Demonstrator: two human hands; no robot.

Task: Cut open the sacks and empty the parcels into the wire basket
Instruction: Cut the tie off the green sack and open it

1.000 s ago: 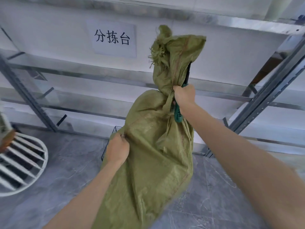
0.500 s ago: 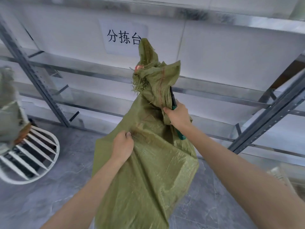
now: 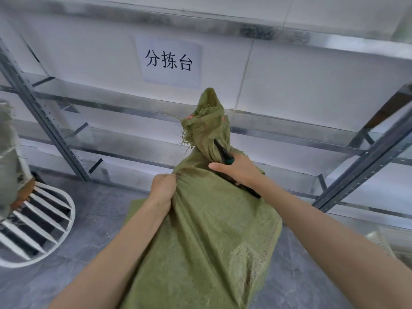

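With left hand [image 3: 163, 189] clenched on green woven sack [image 3: 211, 230], right hand [image 3: 236, 172] wrapped round cutter [image 3: 223, 153]: avoid forcing blade through taut weave toward left knuckles.

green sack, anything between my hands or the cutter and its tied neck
Nothing visible does. The left hand grips the green sack by its side fabric; the right hand holds the cutter, its blade against the bunched neck just below the red tie.
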